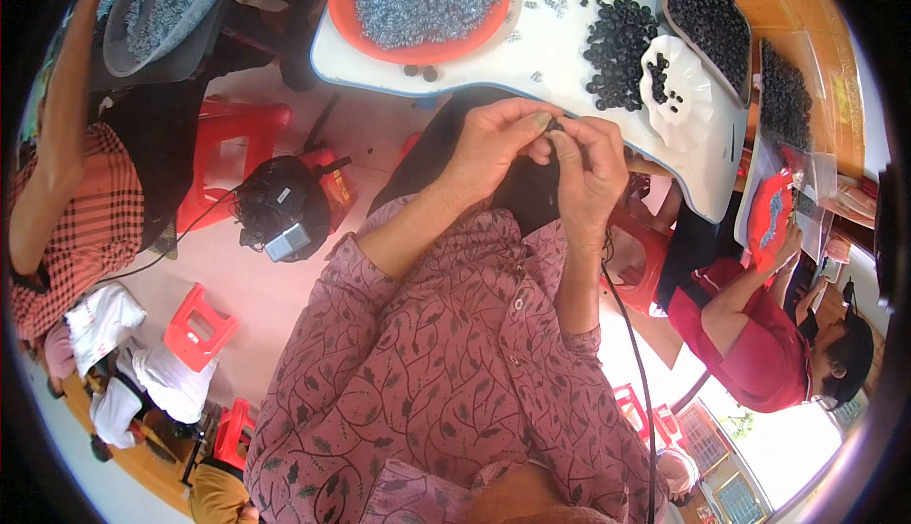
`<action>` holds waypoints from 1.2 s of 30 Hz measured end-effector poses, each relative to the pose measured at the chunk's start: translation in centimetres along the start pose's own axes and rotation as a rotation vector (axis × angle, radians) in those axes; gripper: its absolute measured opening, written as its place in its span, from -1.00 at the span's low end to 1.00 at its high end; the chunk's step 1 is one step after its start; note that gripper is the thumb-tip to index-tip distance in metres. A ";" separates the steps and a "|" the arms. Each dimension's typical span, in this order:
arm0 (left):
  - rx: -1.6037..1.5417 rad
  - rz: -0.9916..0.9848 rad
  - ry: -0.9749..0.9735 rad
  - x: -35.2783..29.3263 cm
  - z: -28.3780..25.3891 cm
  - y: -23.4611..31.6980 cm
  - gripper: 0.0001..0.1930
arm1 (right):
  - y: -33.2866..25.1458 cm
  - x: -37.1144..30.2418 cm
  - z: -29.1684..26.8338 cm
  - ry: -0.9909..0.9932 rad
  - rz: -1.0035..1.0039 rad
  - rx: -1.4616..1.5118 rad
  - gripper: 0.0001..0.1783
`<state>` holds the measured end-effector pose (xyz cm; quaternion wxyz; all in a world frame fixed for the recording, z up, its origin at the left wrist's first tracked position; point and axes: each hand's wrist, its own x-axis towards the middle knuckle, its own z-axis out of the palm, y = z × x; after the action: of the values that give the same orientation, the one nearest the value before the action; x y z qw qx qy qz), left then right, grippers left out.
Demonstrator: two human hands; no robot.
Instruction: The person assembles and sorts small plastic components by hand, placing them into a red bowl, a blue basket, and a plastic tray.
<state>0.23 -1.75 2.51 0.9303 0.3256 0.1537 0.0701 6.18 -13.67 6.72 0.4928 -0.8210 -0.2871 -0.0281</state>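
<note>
Both my hands meet over my lap, just in front of the table edge. My left hand (493,149) pinches a small black part (554,127) between thumb and fingers. From the other side, the thumb and fingertips of my right hand (590,163) close on the same part, whose shape is mostly covered by the fingers. Beyond them on the white table, an orange dish (342,13) holds a heap of small silvery pieces that look like springs. Loose black round parts (617,54) lie in a pile at the right, beside a white scalloped dish (691,97) with a few small black pieces.
A dark tray (748,59) full of black parts stands at the table's right. Two black pieces (420,73) lie near the front edge. People sit close by on both sides, one in a red shirt (750,344). Red stools (201,327) and a black bag (285,206) are on the floor.
</note>
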 end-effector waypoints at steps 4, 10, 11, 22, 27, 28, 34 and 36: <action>-0.009 0.015 0.013 0.0 0.2 0.0 -0.76 | 0.7 -0.4 0.3 0.002 0.088 0.172 -0.79; -0.030 0.000 0.027 0.0 0.2 -0.1 -0.76 | 1.1 -0.7 0.5 0.014 0.117 0.245 -0.79; -0.031 -0.001 0.027 0.0 0.2 -0.1 -0.76 | 1.2 -0.7 0.5 0.013 0.118 0.245 -0.79; -0.010 -0.048 0.049 -0.1 0.3 0.0 -0.78 | 0.5 -0.7 0.8 0.063 -0.019 -0.035 -0.83; 0.101 0.002 0.098 -0.3 0.1 -0.3 -0.79 | 0.3 -0.4 0.6 0.014 -0.027 -0.031 -0.83; 0.104 0.000 0.092 -0.3 0.2 -0.2 -0.79 | 0.3 -0.3 0.5 -0.015 -0.034 -0.044 -0.84; 0.235 0.081 0.136 -0.6 0.8 0.1 -0.79 | 0.5 -0.5 0.5 -0.052 -0.025 -0.015 -0.83; 0.216 0.104 0.138 -0.4 0.5 -0.4 -0.80 | 0.4 -0.6 0.6 -0.043 -0.005 0.017 -0.84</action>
<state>-0.01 -2.43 2.76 0.8722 0.4257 0.2069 0.1235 5.79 -13.61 5.91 0.4936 -0.8164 -0.2997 -0.0091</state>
